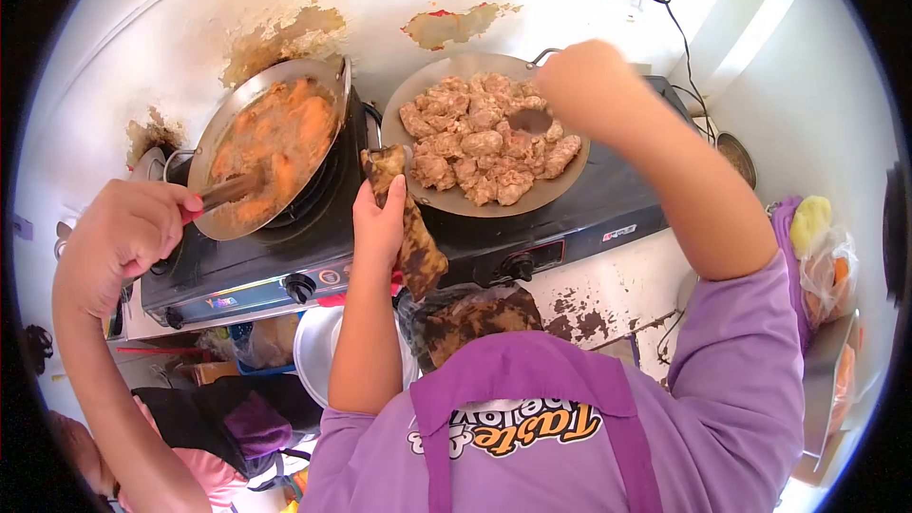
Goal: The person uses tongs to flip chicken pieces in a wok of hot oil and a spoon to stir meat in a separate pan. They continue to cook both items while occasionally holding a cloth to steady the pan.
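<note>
In the head view, my left hand (380, 220) is closed around a brown-stained cloth (422, 252), whose upper end rests against the left rim of the right wok (418, 95). Browned chunks of meat (475, 138) fill that wok. My right hand (587, 84), blurred by motion, is in a fist over the wok's right side. Just beside it, a dark rounded utensil head (530, 122) lies among the meat; its handle is hidden by the hand.
At the left, a co-worker's hand (128, 233) holds a utensil (233, 190) in another wok (204, 166) of bubbling oil and orange pieces. Both woks sit on a black gas stove (465, 228). A white bucket (318, 351) and plastic bags (831, 266) are nearby.
</note>
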Demonstrator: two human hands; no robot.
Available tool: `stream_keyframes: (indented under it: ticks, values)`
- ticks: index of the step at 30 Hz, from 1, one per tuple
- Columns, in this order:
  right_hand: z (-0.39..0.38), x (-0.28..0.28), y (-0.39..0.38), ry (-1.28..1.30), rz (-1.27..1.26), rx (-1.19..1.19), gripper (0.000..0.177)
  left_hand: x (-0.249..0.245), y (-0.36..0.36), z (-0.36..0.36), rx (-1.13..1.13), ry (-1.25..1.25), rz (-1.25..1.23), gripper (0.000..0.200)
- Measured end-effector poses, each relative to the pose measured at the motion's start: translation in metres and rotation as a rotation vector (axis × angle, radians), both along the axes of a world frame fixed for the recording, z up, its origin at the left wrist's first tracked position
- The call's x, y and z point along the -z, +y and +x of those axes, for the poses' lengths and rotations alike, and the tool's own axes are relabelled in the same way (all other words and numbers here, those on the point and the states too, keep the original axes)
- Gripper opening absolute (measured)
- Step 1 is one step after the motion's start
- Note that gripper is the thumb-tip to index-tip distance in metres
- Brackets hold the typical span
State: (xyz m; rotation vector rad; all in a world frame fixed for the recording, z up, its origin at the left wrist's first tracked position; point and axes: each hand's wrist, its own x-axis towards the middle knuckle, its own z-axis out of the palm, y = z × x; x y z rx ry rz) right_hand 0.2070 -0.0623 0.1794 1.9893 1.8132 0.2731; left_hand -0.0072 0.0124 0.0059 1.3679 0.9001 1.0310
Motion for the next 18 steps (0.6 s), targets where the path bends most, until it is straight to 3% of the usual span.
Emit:
stream_keyframes:
  ticks: [3,6,10,15,18]
  values:
    - [0.009,0.063,0.017,-0.061,-0.143,-0.075,0.008,-0.003,-0.002,0.002,0.014,0.01,-0.029,0.025]
    - [0.014,0.046,0.018,-0.038,-0.07,-0.065,0.007,-0.003,-0.004,0.0,-0.005,-0.018,-0.069,0.026]
    - [-0.001,-0.016,0.003,-0.071,0.098,0.012,0.009,-0.001,-0.002,0.001,0.013,-0.039,-0.06,0.026]
    - [-0.015,0.043,0.022,-0.015,-0.109,-0.082,0.008,0.003,0.0,0.002,0.016,-0.031,-0.02,0.026]
    - [-0.014,0.026,0.027,-0.03,-0.146,-0.129,0.008,0.0,-0.001,0.001,-0.011,-0.046,-0.052,0.026]
